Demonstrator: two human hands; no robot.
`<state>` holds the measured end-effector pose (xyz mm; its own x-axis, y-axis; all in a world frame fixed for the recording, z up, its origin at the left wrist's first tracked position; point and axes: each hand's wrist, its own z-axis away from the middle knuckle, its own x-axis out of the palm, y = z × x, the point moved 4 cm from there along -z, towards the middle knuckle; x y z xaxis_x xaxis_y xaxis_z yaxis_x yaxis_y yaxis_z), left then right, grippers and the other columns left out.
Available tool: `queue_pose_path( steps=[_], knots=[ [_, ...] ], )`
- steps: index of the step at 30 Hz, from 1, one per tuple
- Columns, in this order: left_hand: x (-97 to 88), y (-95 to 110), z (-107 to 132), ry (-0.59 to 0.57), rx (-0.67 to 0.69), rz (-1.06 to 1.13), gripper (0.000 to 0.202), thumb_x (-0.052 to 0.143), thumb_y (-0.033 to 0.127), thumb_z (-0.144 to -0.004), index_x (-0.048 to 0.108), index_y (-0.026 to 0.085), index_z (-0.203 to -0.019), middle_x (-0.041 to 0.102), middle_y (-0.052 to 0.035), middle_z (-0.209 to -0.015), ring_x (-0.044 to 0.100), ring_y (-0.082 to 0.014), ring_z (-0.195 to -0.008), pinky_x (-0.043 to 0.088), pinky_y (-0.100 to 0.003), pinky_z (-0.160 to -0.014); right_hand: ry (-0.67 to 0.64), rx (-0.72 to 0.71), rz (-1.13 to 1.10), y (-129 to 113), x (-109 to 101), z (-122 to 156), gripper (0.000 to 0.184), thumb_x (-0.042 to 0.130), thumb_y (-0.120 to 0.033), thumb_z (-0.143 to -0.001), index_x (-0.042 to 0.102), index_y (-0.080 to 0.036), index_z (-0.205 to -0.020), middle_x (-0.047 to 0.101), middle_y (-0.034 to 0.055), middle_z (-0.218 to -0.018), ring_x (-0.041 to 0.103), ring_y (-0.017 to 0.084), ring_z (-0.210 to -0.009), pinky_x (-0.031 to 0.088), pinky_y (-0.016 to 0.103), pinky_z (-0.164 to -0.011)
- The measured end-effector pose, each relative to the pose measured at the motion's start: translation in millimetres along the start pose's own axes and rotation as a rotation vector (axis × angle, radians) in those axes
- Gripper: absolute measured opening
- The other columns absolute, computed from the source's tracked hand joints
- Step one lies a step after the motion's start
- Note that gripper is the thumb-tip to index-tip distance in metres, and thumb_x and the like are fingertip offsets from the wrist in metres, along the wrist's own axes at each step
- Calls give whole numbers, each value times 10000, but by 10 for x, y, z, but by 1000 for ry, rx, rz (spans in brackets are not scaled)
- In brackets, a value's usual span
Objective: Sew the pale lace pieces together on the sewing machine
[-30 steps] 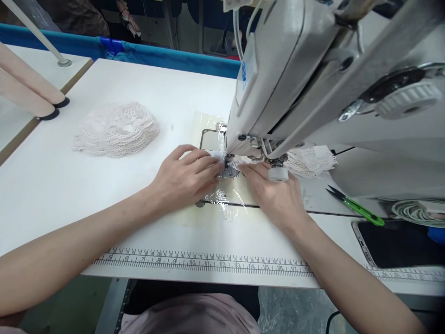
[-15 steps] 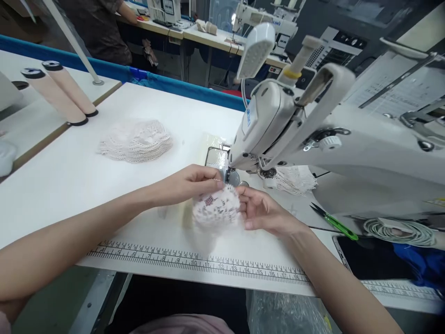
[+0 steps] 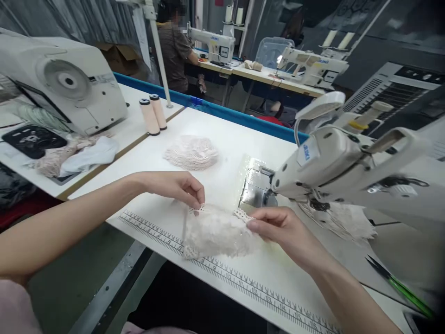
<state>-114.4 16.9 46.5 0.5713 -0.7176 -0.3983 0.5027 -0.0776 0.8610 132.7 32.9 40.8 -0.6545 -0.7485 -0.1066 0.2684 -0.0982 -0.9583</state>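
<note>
1. Lace piece (image 3: 217,232), pale cream, hangs stretched between both hands just above the ruler strip (image 3: 156,230) at the table's (image 3: 114,172) near edge. A second ago it lay under the needle of the sewing machine (image 3: 333,162).
2. Left hand (image 3: 174,185) pinches the top left edge between thumb and forefinger. Earlier it pressed flat beside the presser foot.
3. Right hand (image 3: 281,229) nips the trimmed right edge, its other fingers curled in.
4. Needle plate (image 3: 255,188) now lies bare, so the piece is off the machine.
5. Stack of lace (image 3: 191,152) lies well apart behind the left hand, unchanged.
</note>
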Motion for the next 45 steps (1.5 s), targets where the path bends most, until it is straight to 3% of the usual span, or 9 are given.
queue_pose_path(
  steps=[2,4,9,13,20,30,35,39,45],
  knots=[
    [-103,-119,175,93,-46,65,182,569,401,-906,657,242,-900,707,-33,-920,667,-160,-790,525,-233,-585,-31,39,-4,-48,85,-147,191,719,-408,-819,737,-222,-781,568,-56,-450,452,67,-385,382,214,-432],
    [-329,-143,287,307,-41,118,218,548,411,-921,630,217,-867,692,-61,-948,680,-179,-822,553,-258,-584,27,-18,-41,-195,127,-395,222,715,-425,-817,744,-207,-846,682,-7,-581,594,104,-478,467,230,-481],
    [-1188,111,415,939,116,-72,150,646,325,-858,610,179,-851,683,-55,-872,688,-205,-885,562,-380,-794,472,-604,144,-819,-7,-1173,79,727,-253,-778,750,-182,-804,755,48,-908,699,185,-882,557,341,-840],
    [-1489,43,369,1122,94,-281,227,678,419,-809,636,196,-815,688,-48,-810,657,-217,-833,529,-415,-802,526,-698,226,-861,-79,-1663,81,675,-161,-763,742,-195,-792,741,36,-967,679,174,-978,539,323,-904],
    [-991,-698,173,902,2,-92,375,639,553,-796,660,180,-830,681,-120,-1208,655,-245,-1028,509,-371,-887,467,-536,303,-307,-38,-1812,133,653,-159,-731,759,-203,-800,720,71,-1083,663,206,-1066,485,373,-999],
    [-829,-722,218,809,-74,-188,383,626,588,-816,676,210,-783,512,-98,-1455,396,-341,-1396,328,-524,-1118,417,-425,400,-205,36,-1674,214,609,-76,-719,743,-205,-825,681,88,-1200,501,249,-1324,376,423,-1107],
    [-676,-454,213,961,63,-541,276,595,495,-870,648,230,-923,533,-68,-1436,434,-317,-1372,269,-594,-1143,326,-469,578,-60,148,-936,186,612,-123,-797,688,-232,-928,609,53,-1335,511,194,-1307,397,393,-1100],
    [-358,-164,-10,951,270,-781,173,539,398,-893,608,340,-1041,638,43,-1292,529,-261,-1294,266,-531,-1179,241,-436,696,179,111,-109,208,522,-96,-870,670,-213,-957,707,30,-1113,666,137,-984,546,287,-850],
    [352,264,-596,639,548,-814,183,524,282,-898,644,353,-1016,738,38,-1084,686,-239,-1000,415,-489,-1017,883,-225,921,295,-875,767,167,520,-187,-880,678,-201,-933,710,55,-986,653,193,-925,522,334,-763]
  ],
)
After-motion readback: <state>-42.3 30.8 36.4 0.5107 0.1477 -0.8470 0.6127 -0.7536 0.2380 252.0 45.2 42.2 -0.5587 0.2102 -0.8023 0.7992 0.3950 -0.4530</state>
